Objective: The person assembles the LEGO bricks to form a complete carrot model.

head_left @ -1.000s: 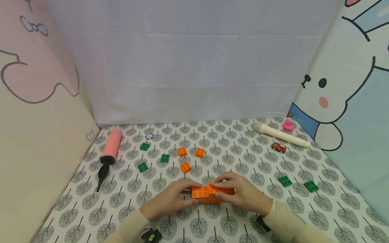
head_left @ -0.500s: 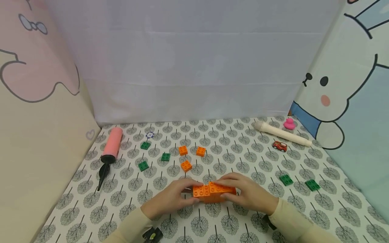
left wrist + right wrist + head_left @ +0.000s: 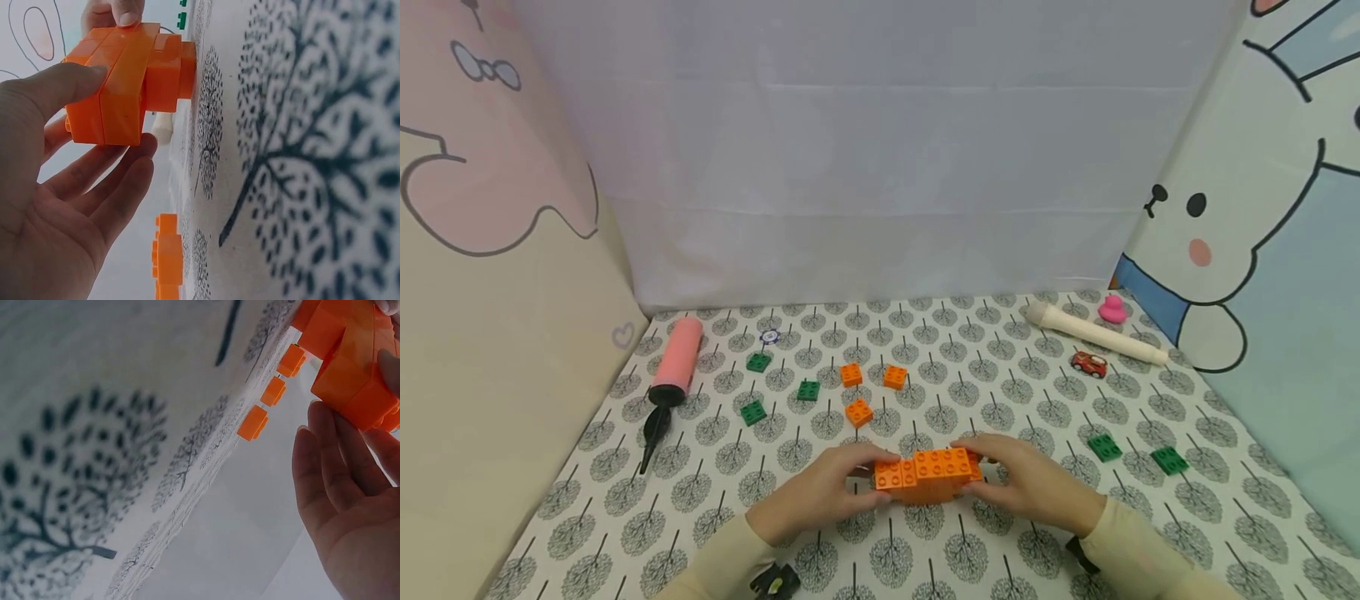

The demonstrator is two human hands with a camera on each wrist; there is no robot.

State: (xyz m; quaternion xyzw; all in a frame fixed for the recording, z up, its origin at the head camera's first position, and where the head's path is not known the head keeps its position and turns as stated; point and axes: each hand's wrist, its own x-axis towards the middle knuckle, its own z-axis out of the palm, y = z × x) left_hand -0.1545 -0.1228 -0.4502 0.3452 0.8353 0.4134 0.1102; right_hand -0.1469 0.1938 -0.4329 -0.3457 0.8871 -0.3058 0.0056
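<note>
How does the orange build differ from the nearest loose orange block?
The build is several joined blocks; the loose block is single. The build is longer than the loose block. The left hand and right hand hold the build; the loose block lies on the table, untouched. Both are orange with studs on top.

No words, numbers or brand names readable in any view. Blue-and-white chip (image 3: 769,337) toward back left of desk (image 3: 1000,546): mark at centre, too small to make out. Red toy car (image 3: 1088,364) at back right: pale patches on body, too small to tell if lettering. Black device (image 3: 785,581) beside left sleeve (image 3: 730,554): tiny yellow-green mark, unreadable. One clear symbol: heart outline (image 3: 622,336) on left wall cloth (image 3: 512,358), low, near desk edge.
</note>
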